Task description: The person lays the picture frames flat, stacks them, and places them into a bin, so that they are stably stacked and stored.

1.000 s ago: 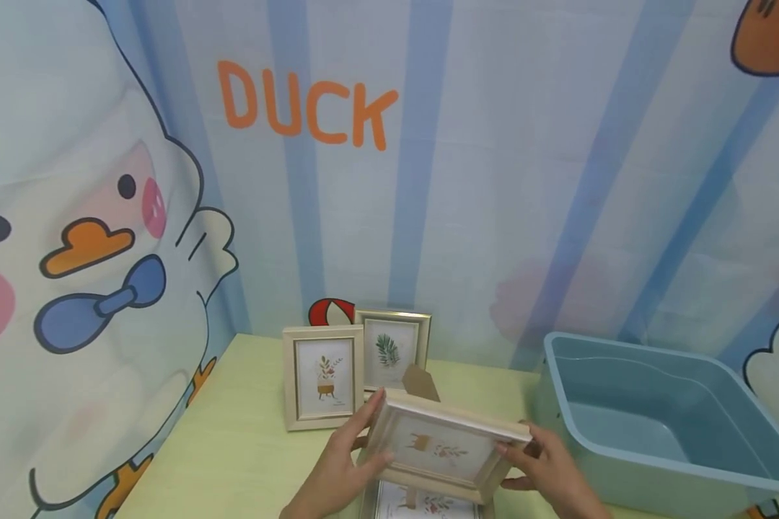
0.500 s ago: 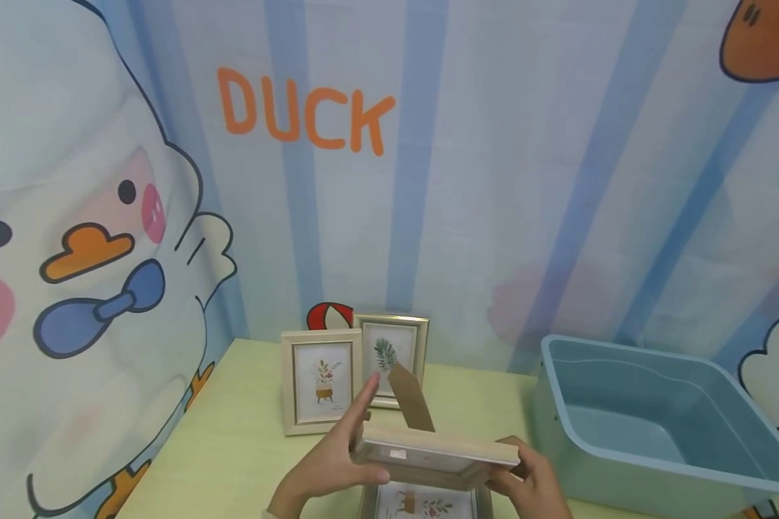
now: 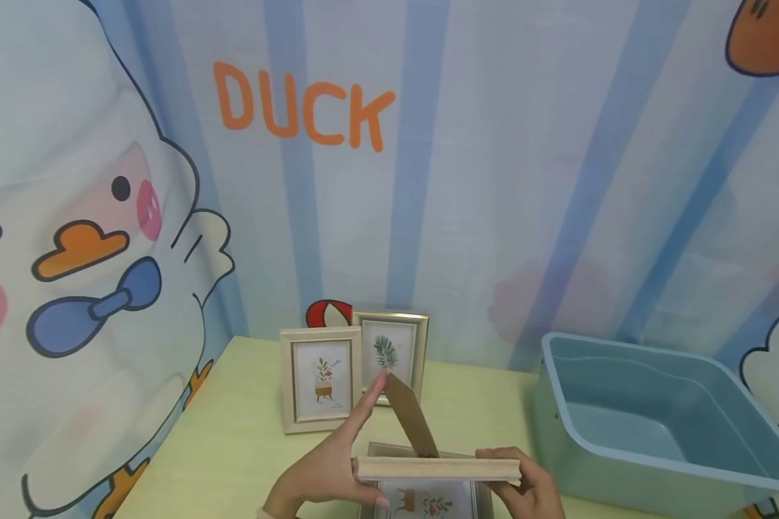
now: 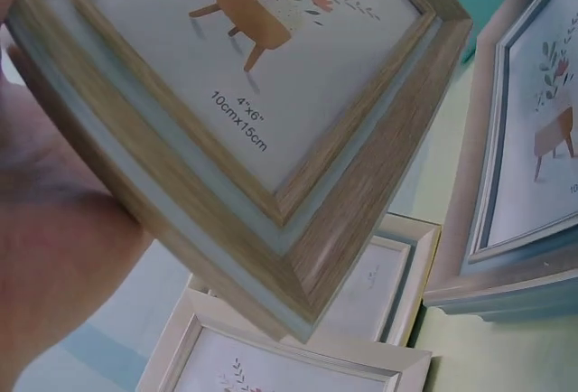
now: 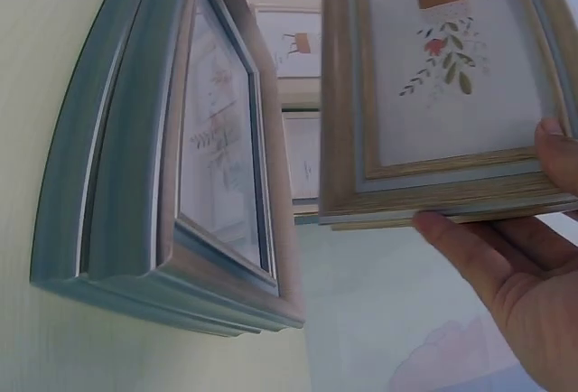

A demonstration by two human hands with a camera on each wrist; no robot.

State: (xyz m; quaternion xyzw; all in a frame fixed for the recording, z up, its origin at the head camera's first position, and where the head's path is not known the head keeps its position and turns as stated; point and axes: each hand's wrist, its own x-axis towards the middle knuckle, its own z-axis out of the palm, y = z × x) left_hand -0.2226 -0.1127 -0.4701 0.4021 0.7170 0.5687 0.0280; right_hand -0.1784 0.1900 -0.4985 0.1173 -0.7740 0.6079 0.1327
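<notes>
Gripping a picture frame (image 3: 436, 469) with both hands (image 3: 324, 472).
Head view is showing its edge and brown stand (image 3: 412, 418); only wrist views are revealing the wood-grained front's plant print (image 4: 257, 26).

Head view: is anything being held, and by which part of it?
Yes, one picture frame, held by its two opposite ends: the left hand grips its left end, the right hand its right end.

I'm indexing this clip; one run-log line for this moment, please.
left hand, right hand: hold picture frame | leg: out from its back | stacked frames: lying flat below | standing frames: two, behind | tub: right
</notes>
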